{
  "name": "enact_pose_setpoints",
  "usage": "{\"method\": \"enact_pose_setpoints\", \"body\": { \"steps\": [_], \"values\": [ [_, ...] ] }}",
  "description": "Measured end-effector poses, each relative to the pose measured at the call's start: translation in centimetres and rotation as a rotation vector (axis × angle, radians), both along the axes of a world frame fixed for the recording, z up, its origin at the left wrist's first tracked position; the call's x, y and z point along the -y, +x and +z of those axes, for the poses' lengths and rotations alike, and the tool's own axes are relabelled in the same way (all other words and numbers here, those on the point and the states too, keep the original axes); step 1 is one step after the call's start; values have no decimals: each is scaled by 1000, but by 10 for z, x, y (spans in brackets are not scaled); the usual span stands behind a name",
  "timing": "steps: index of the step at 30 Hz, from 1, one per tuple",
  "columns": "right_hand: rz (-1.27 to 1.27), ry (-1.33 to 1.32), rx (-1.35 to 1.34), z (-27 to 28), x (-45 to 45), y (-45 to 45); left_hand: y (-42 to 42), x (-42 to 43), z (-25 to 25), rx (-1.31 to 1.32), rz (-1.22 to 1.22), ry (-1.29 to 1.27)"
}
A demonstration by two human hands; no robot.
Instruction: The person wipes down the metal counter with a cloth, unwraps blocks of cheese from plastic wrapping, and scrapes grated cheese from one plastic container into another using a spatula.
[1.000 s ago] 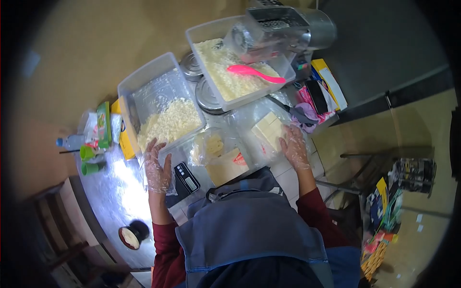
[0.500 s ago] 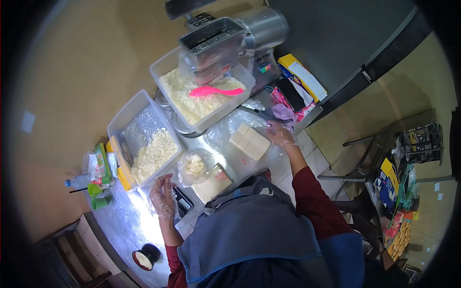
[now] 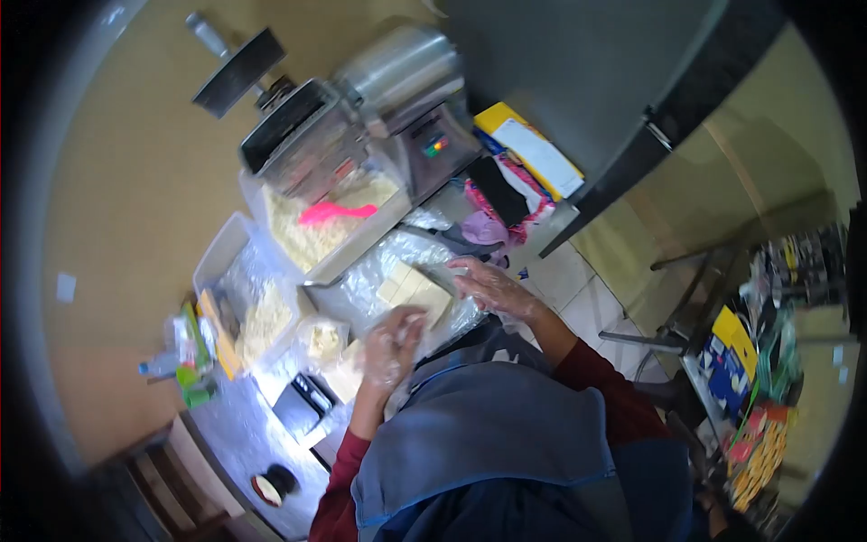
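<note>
A cut block of what looks like white cheese lies on clear plastic sheeting, scored into several smaller pieces. My left hand, in a clear plastic glove, hovers by its near left side with fingers apart. On the block's right side is my right hand, also gloved, fingers stretched toward it; whether either hand touches is blurred. A second pale block lies partly behind my left hand. Beside it stands a clear bag with pale pieces in it.
An electric grater stands over a plastic tub of grated cheese with a pink spoon. Another tub holds more gratings. A digital scale and a dark round object sit on the metal table.
My left hand has moved right, from beside the scale to the cut block. My right hand stays by the block's right side. The camera view has shifted, and the scale shows more fully.
</note>
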State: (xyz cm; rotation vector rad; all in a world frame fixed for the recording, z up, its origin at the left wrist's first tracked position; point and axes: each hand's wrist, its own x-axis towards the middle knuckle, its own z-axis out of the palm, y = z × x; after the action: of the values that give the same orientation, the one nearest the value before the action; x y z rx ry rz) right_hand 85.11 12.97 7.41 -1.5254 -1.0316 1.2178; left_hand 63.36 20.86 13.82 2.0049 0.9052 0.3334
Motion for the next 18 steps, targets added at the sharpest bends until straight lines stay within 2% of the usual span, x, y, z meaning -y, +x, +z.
{"method": "enact_pose_setpoints", "body": {
  "steps": [2,3,4,5,6,7,9,11,12,14,16,18],
  "values": [
    [246,-170,-265,18,1,6,24,11,-2,120,-51,-33],
    [390,252,-41,-21,7,11,32,16,-5,194,-75,-84],
    [454,249,-66,-18,10,11,38,18,-7,184,-118,-105],
    [443,195,-32,-4,9,10,40,20,-10,174,-161,-122],
    [428,146,7,2,6,10,42,24,-17,161,-98,-114],
    [490,156,-9,-5,7,12,44,26,-25,209,-81,-114],
    [454,162,-40,-19,10,16,45,30,-29,246,-11,-93],
    [524,164,1,-7,1,16,41,31,-28,271,58,-281],
    [533,155,60,-2,-2,16,37,31,-25,272,96,-267],
    [590,108,19,-4,-9,13,33,32,-17,173,116,-258],
    [600,64,-65,0,-14,8,28,35,-19,198,206,-286],
    [619,94,-34,8,-19,2,22,37,-25,220,286,-318]
  ]
}}
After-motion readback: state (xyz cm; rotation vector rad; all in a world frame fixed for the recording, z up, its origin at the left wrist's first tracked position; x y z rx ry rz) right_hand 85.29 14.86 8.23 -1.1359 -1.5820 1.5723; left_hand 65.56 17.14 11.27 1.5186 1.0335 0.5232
